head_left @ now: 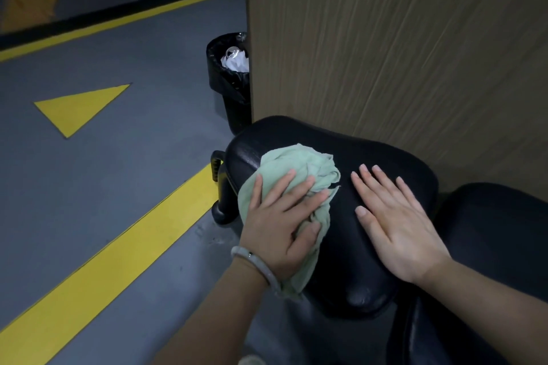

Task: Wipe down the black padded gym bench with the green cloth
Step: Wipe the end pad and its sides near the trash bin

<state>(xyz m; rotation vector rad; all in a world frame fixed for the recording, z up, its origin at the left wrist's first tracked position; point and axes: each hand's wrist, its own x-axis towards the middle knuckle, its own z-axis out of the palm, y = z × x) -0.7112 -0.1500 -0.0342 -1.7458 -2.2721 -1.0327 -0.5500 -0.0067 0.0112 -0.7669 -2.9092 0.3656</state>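
Both hands lie on the black padded bench (341,240), a little apart from each other. The left hand (281,222) is pressed flat on the green cloth (296,166), with fingers spread out and not closed around it; the cloth is crumpled and sits on the left side of the seat pad, with one part hanging over the pad's left edge under the wrist. A pale bracelet (256,265) is on the left wrist. The right hand (397,225) is open and empty, palm down directly on the black pad, just beside the cloth but not touching it. Behind the bench stands a wooden panel (400,53). A black bin (229,83) with a bag and white paper inside is near the panel's corner. The grey floor (118,172) has yellow lines and a yellow triangle (78,108).
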